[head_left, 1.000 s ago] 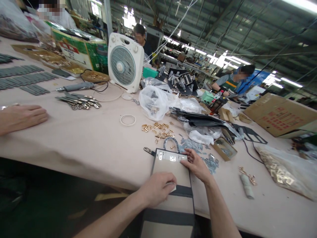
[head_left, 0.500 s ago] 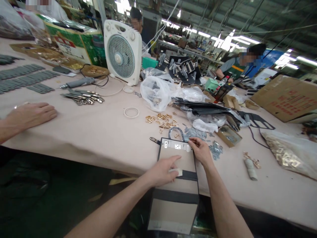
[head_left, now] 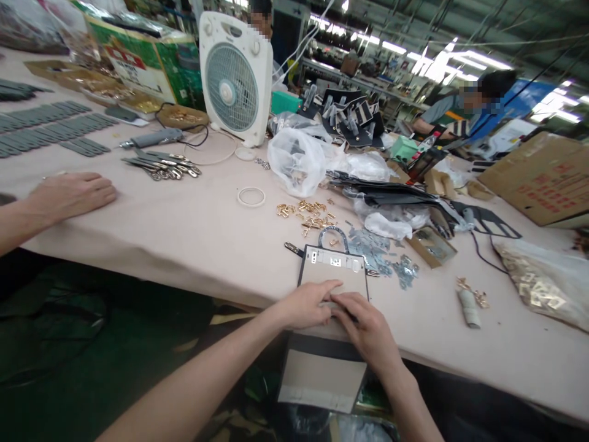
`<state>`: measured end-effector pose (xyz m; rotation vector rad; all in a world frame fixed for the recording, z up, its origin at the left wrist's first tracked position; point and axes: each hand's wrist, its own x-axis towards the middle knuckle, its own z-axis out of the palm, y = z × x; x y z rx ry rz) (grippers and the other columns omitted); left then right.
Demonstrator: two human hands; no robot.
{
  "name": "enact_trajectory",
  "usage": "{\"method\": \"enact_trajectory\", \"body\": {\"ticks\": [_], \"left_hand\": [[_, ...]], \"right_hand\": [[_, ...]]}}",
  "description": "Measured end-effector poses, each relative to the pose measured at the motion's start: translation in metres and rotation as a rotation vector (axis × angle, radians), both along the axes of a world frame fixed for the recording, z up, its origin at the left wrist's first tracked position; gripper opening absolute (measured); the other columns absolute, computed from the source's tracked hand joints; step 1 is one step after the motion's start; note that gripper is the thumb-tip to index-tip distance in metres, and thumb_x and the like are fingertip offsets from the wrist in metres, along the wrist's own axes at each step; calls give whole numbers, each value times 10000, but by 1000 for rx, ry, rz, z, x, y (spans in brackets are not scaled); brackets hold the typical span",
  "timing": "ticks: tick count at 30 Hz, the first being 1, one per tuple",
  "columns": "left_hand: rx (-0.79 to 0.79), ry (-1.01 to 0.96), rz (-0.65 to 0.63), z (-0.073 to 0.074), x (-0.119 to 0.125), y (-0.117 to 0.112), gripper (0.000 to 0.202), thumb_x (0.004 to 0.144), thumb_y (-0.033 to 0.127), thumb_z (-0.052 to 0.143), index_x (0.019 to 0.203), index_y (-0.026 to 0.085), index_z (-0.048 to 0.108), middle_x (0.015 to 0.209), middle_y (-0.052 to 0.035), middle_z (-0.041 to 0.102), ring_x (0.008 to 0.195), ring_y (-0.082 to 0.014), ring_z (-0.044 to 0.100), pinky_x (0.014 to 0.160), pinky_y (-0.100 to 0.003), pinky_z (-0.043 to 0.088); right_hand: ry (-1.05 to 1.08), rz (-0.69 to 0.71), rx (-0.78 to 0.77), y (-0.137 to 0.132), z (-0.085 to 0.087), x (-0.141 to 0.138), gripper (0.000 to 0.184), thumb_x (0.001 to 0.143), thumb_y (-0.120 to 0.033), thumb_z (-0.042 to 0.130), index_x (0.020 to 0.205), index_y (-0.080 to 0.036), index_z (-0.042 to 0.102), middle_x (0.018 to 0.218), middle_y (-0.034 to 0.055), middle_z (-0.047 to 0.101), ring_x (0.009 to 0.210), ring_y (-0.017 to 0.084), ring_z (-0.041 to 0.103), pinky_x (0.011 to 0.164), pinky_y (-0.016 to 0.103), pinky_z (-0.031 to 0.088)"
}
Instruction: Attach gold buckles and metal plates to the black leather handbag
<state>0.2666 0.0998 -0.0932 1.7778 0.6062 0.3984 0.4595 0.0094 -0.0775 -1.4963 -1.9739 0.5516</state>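
Observation:
A handbag body (head_left: 322,267) in beige with dark trim lies over the table's front edge. Its arched handle (head_left: 335,233) points away from me, and its lower flap (head_left: 317,374) hangs below the edge. My left hand (head_left: 306,305) rests on the beige panel, index finger stretched out, its other fingers closed on a small pale piece that is mostly covered. Close against those fingertips, my right hand (head_left: 368,322) has its thumb and fingers pinched together; what they hold is hidden. Metal-tipped straps stick out at both upper sides of the bag.
Gold buckles (head_left: 308,215) and grey metal plates (head_left: 375,248) lie beyond the bag. A white tape ring (head_left: 251,196), a box fan (head_left: 235,80) and strap bundles (head_left: 163,166) are farther off. Another person's hand (head_left: 76,193) rests on the table at left.
My right hand has left the bag's upper right corner and come down to my left hand's fingertips. The metal-tipped strap at that corner is now uncovered.

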Motion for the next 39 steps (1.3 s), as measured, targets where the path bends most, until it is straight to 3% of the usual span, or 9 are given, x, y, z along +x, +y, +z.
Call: {"method": "enact_trajectory", "body": {"ticks": [6, 9, 11, 18, 25, 33, 36, 39], "left_hand": [[-5, -42, -9, -2, -2, -1, 670, 815, 127, 567, 1482, 183, 545, 1002, -41, 810, 874, -204, 752, 870, -304, 569], [37, -114, 24, -4, -4, -1, 334, 898, 235, 628, 1216, 177, 711, 1001, -45, 800, 894, -190, 732, 847, -269, 543], [52, -139, 19, -5, -5, -1, 213, 922, 297, 652, 1045, 164, 764, 916, -38, 788, 862, -177, 711, 806, -243, 519], [-122, -134, -27, -11, -5, -1, 241, 950, 330, 630, 980, 146, 782, 767, -20, 747, 732, -145, 685, 704, -206, 506], [-172, -132, -14, -8, -6, -2, 281, 927, 361, 615, 956, 139, 785, 712, -24, 740, 694, -161, 712, 686, -224, 532], [-492, -205, 140, -3, -1, -1, 340, 796, 446, 712, 865, 117, 761, 637, -22, 687, 581, -154, 670, 595, -243, 535], [-494, -223, 226, -4, -1, 0, 286, 826, 417, 681, 831, 132, 705, 606, -10, 664, 553, -147, 665, 565, -230, 524], [-373, -182, 200, -6, -3, -2, 260, 900, 387, 624, 876, 143, 710, 604, -1, 659, 548, -153, 678, 551, -223, 516]], "right_hand": [[-105, -30, 32, -5, -5, -1, 242, 1074, -296, 518, 1209, -327, 716, 1071, 79, 721, 1011, 256, 689, 903, 415, 565], [-52, -54, 2, -4, 0, 0, 167, 1069, -309, 521, 1066, -288, 686, 1019, 76, 699, 977, 255, 672, 866, 400, 546], [-14, -63, -18, -3, 2, 1, 151, 1064, -323, 528, 996, -276, 654, 979, 69, 682, 945, 253, 658, 836, 389, 532], [61, -30, -86, -4, 2, 2, 147, 1059, -304, 522, 976, -268, 638, 956, 58, 661, 918, 240, 639, 813, 364, 516], [112, -25, -75, -4, -7, 5, 137, 1066, -296, 513, 974, -262, 609, 953, 54, 637, 910, 230, 620, 815, 364, 504], [195, -52, 152, -7, -23, -8, 106, 1040, -220, 534, 991, -280, 606, 945, 49, 631, 902, 235, 614, 815, 390, 505], [284, -74, 196, -6, -19, -2, 99, 1034, -221, 552, 1018, -291, 619, 965, 51, 639, 930, 239, 629, 830, 391, 511], [366, -216, 244, 10, -2, 16, 64, 1041, -272, 563, 1040, -291, 623, 1023, 55, 649, 1011, 243, 631, 917, 403, 499]]}}
